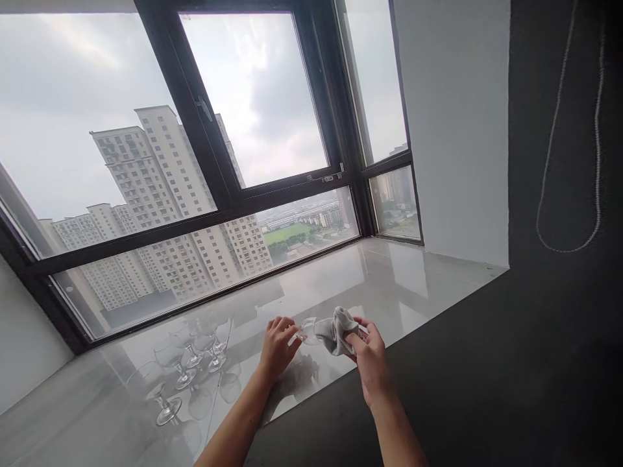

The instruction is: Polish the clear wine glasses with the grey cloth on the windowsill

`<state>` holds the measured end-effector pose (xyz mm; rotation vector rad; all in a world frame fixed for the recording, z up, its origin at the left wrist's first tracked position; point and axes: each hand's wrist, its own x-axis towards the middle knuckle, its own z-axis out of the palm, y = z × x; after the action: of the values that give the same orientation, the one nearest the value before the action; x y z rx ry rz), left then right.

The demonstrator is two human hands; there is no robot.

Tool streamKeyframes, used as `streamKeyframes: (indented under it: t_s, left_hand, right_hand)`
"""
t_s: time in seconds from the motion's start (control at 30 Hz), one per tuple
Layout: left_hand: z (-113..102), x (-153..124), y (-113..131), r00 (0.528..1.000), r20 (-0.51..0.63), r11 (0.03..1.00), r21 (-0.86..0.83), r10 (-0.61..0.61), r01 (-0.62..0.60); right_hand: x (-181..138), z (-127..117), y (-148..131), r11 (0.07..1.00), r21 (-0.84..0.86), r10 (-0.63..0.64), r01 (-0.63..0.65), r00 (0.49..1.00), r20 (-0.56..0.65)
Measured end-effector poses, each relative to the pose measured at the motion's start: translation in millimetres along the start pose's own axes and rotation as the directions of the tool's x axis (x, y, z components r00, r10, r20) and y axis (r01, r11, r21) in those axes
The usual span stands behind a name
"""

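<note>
My left hand is closed on the foot end of a clear stemmed glass, which is held sideways above the sill. A crumpled light-grey cloth covers the glass's right end. Fingers of my right hand grip this cloth from the right, and the part of the glass under it is hidden. To the left of my left hand, several more stemmed glasses stand upright, the nearest glass being set apart toward the front.
A glossy tiled windowsill carries the glasses and ends at a front edge below my hands. Dark-framed windows with a handle rise behind it. At the right, a bead chain hangs in a loop by the dark wall.
</note>
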<state>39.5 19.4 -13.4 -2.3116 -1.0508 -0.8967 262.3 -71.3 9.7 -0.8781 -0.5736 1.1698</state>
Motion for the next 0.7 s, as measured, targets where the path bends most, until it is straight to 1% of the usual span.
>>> streamKeyframes:
  t_s: [0.07, 0.17, 0.3, 0.4, 0.47, 0.53, 0.7]
  left_hand:
    - [-1, 0, 1, 1.000, -0.003, 1.000, -0.011, 0.020, -0.020]
    - [-2, 0, 3, 0.999, -0.001, 0.999, -0.011, 0.039, -0.039]
    - [0, 1, 5, 0.999, 0.013, 0.999, -0.009, 0.045, -0.044]
    - [1, 2, 7, 0.997, 0.056, 0.999, -0.010, 0.044, -0.043]
    - [1, 3, 7, 0.996, 0.072, 0.998, -0.019, 0.054, -0.053]
    - [-1, 3, 7, 0.995, 0.066, 0.996, -0.031, 0.080, -0.078]
    - [-4, 2, 9, 0.987, 0.022, 0.987, -0.043, 0.158, -0.157]
  right_hand:
    - [-1, 0, 4, 0.999, -0.030, 0.010, -0.009, 1.000, 0.020]
    - [0, 0, 11, 0.998, -0.063, -0.012, 0.015, 0.998, 0.058]
    - [9, 4, 21, 0.974, -0.180, -0.128, 0.136, 0.990, 0.056]
    - [11, 7, 25, 0.929, -0.291, -0.219, 0.229, 0.974, 0.067]
    - [9, 9, 25, 0.904, -0.343, -0.233, 0.255, 0.967, 0.105]
    - [6, 8, 24, 0.871, -0.408, -0.243, 0.272, 0.962, 0.124]
    - [2, 0, 27, 0.714, -0.622, -0.358, 0.322, 0.931, 0.070]
